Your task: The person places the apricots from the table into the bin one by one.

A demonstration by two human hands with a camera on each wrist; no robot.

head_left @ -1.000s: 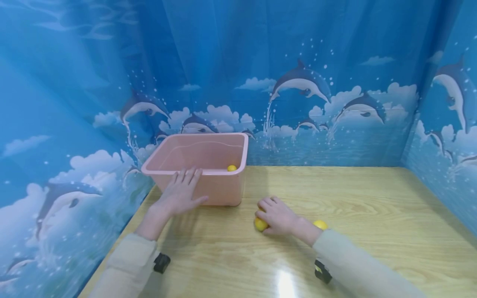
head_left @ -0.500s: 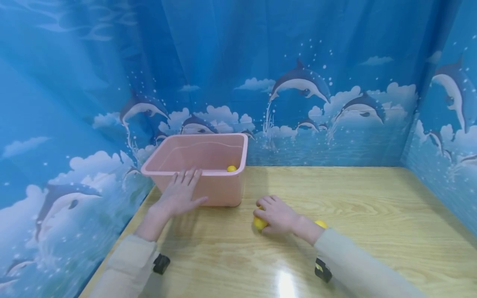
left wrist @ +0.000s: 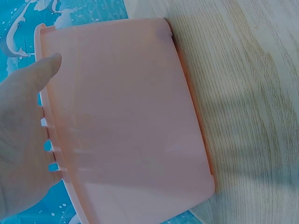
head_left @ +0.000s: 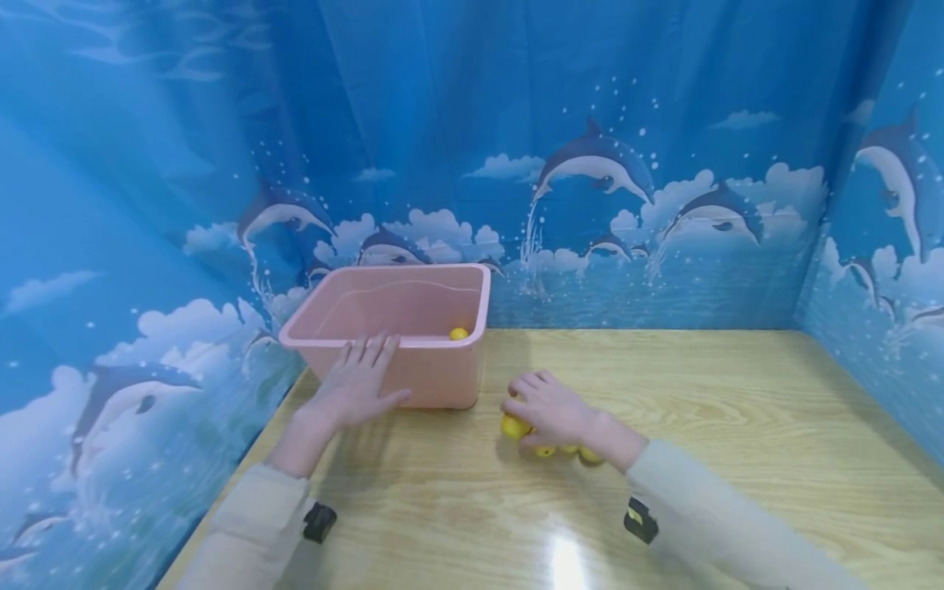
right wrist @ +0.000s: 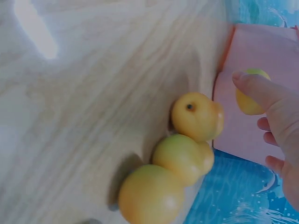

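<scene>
My right hand [head_left: 549,410] pinches a round yellow fruit [right wrist: 248,101] with a greenish top between thumb and fingers, raised above the wooden table. Below that hand, several similar yellow fruits [right wrist: 152,196] lie close together; one [right wrist: 192,115] turns its dark stem pit upward. At the left stands a pink plastic bin [head_left: 442,377], its long side facing me. Across its near rim rests my left hand [head_left: 354,389], fingers straight and thumb [left wrist: 46,70] stretched out along the outer wall. Inside the bin a yellow fruit [head_left: 459,333] shows near the right end; the front wall hides the floor.
Behind the pale wood-grain table [head_left: 708,393] hangs a blue curtain [head_left: 442,123] printed with dolphins, closing in the back and both sides. The bin sits near the table's left edge, close to the curtain. A bright glare [head_left: 564,561] marks the front of the tabletop.
My right hand has risen a little with the yellow fruit in its fingers, and more of the fruits beneath it now show. The left hand and the bin stay where they were.
</scene>
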